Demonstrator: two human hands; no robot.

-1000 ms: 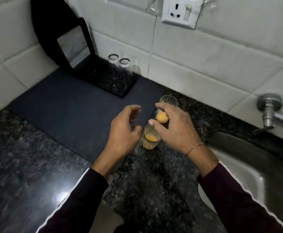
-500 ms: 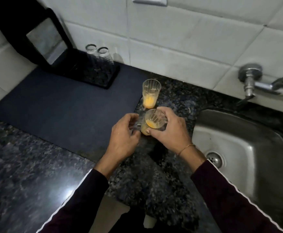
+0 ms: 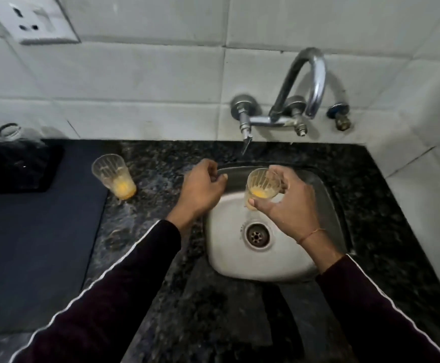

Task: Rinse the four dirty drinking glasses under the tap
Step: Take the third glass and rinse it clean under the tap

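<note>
home kitchen, prob. | steel sink (image 3: 326,195) | wall tap (image 3: 287,111) | granite counter (image 3: 187,297)

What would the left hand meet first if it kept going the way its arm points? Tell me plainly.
Probably the lever handle of the chrome wall tap. The left hand, fingers curled and holding nothing, sits over the rim of the steel sink, and the forearm aims up toward the tiled wall; depth is unclear.
</note>
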